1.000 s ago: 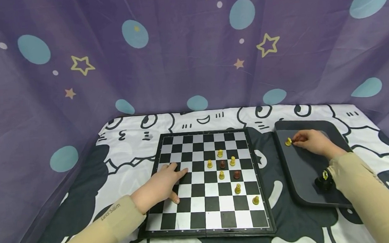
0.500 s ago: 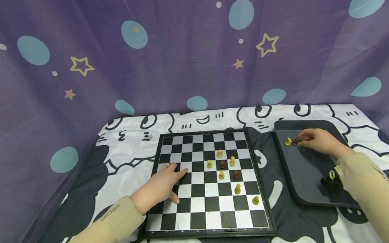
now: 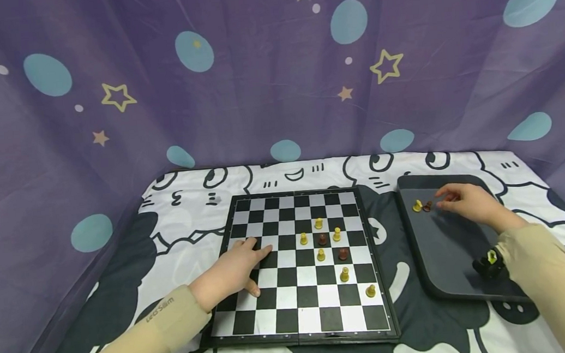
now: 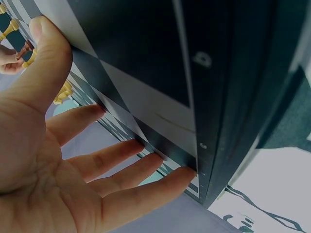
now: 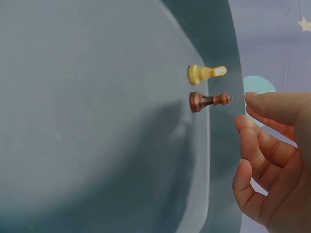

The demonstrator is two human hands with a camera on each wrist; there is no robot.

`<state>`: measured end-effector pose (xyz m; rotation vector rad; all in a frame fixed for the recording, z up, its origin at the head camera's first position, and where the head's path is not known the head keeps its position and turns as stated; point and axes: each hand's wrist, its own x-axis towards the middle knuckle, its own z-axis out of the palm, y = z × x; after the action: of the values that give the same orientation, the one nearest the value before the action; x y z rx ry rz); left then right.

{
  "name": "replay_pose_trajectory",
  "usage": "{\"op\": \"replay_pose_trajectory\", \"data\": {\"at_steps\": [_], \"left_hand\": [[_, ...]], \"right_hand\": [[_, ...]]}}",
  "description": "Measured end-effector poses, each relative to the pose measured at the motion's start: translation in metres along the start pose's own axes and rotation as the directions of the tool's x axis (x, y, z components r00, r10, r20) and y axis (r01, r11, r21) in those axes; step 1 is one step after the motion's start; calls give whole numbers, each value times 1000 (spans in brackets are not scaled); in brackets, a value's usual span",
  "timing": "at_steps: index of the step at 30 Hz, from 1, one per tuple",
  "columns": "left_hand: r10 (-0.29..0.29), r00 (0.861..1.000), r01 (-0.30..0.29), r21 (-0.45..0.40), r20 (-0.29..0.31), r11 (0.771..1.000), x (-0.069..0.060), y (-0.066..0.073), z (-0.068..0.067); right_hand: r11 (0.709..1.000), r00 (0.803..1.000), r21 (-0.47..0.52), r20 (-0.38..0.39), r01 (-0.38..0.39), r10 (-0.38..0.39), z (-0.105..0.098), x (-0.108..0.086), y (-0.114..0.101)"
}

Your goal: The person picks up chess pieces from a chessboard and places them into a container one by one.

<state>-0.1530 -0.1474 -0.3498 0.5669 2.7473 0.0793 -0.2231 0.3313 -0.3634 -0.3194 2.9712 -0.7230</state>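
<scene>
My left hand (image 3: 229, 269) rests on the left side of the black-and-white chessboard (image 3: 287, 302), fingers spread and nothing held. Over the dark grey tray (image 3: 448, 266) hovers my right hand (image 3: 472, 205), its fingers loosely bent and a gap between thumb and index finger. Just left of those fingertips, a dark reddish-brown chess piece (image 5: 208, 100) stands in the tray, apart from the hand. Beside it stands a yellow chess piece (image 5: 204, 74). Several yellow chess pieces, such as the yellow pawn-like piece (image 3: 344, 274), and reddish-brown pieces (image 3: 343, 254) stand on the board's right half.
The tray lies right of the board, with a strip of patterned black-and-white cloth (image 3: 399, 280) between them. A purple curtain (image 3: 238, 108) with stars and blue ovals hangs behind. A black device (image 3: 488, 264) sits at the right wrist.
My right hand has let go of the reddish-brown piece beside the yellow one in the tray and drawn back slightly to the right. My left hand stays in place.
</scene>
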Motion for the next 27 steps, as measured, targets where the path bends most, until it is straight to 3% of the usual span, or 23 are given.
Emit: {"op": "replay_pose_trajectory", "data": {"at_steps": [13, 27], "left_hand": [[6, 1000, -6, -4, -6, 1000, -2, 0, 0], [4, 1000, -4, 0, -5, 1000, 0, 0, 1]], "right_hand": [[995, 994, 5, -48, 102, -102, -7, -7, -34], [974, 973, -5, -28, 227, -227, -5, -17, -81]]}}
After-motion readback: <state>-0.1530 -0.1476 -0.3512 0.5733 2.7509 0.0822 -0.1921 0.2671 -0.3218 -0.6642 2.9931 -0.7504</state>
